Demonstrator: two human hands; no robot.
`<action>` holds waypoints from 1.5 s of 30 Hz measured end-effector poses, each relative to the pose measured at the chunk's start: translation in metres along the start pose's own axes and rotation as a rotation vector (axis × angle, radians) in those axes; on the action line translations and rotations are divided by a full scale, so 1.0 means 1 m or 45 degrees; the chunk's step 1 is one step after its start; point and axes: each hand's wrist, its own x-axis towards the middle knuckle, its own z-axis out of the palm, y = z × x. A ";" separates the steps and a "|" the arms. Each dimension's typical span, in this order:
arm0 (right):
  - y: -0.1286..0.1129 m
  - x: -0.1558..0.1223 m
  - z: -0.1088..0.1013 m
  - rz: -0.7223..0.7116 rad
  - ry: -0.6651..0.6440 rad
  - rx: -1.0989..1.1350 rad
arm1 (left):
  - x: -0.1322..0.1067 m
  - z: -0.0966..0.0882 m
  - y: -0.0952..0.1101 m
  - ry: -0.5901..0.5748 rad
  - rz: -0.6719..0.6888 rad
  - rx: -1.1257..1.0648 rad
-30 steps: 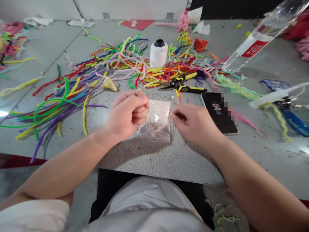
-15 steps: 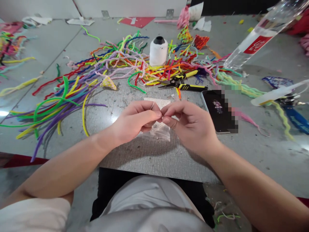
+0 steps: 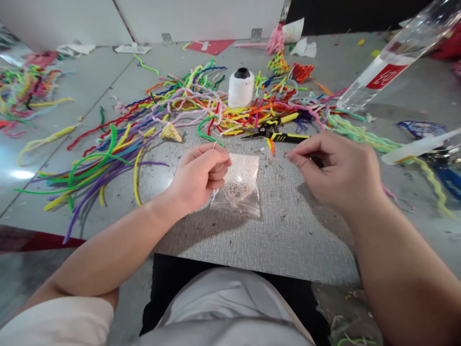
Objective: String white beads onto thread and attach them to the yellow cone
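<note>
My left hand (image 3: pixel 201 174) is closed, its thumb pressed on the bent forefinger. A thin white thread (image 3: pixel 215 144) sticks up out of that grip in a short curve. Just right of these fingers lies a clear zip bag (image 3: pixel 240 185) of small pale beads, partly behind the hand. My right hand (image 3: pixel 333 168) is held apart on the right, thumb and fingers pinched together; what is in the pinch, if anything, is too small to make out. Beyond the hands, yellow-and-black pliers (image 3: pixel 284 137) rest on the table.
A white thread spool (image 3: pixel 241 89) stands among many coloured fuzzy stems (image 3: pixel 187 93). A tall plastic bottle (image 3: pixel 382 77) rises at the right, with a white-nozzled tube (image 3: pixel 414 149) nearer me. More stems (image 3: pixel 101 168) spread leftward over the grey table (image 3: pixel 273 245).
My hands were together at the fingertips; the right has pulled away to the right and now covers the phone. More of the bead bag shows. The view has shifted slightly.
</note>
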 end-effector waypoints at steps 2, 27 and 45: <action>0.000 0.001 0.001 0.134 0.056 0.089 | 0.001 -0.001 -0.001 -0.036 -0.032 -0.017; -0.014 -0.006 0.021 -0.419 -0.139 0.033 | 0.011 -0.008 -0.019 -0.168 -0.265 0.355; 0.007 0.003 0.006 -0.042 0.309 0.186 | 0.023 -0.019 -0.010 0.281 0.382 -0.275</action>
